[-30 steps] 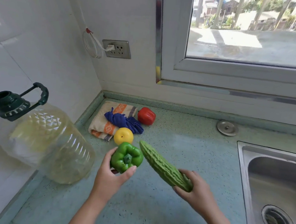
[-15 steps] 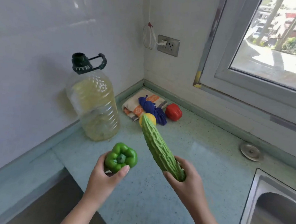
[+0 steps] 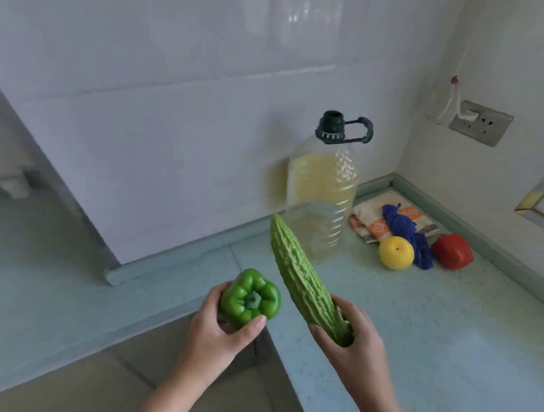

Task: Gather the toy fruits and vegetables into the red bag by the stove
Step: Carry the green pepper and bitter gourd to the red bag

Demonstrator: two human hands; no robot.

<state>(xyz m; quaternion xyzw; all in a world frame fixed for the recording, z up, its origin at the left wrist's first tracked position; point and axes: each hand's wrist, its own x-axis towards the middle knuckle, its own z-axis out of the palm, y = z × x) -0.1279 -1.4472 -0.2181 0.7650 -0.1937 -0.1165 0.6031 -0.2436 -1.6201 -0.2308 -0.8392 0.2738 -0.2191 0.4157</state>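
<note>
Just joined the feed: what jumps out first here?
Two raised hands: the left hand grips a green pepper, the right hand a long bitter gourd. Behind them stands an oil jug, with a yellow fruit and red pepper in the counter's corner.

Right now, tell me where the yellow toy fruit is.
The yellow fruit sits on the counter at the right of the head view, beside the blue cloth, between the oil bottle and the red pepper.
</note>
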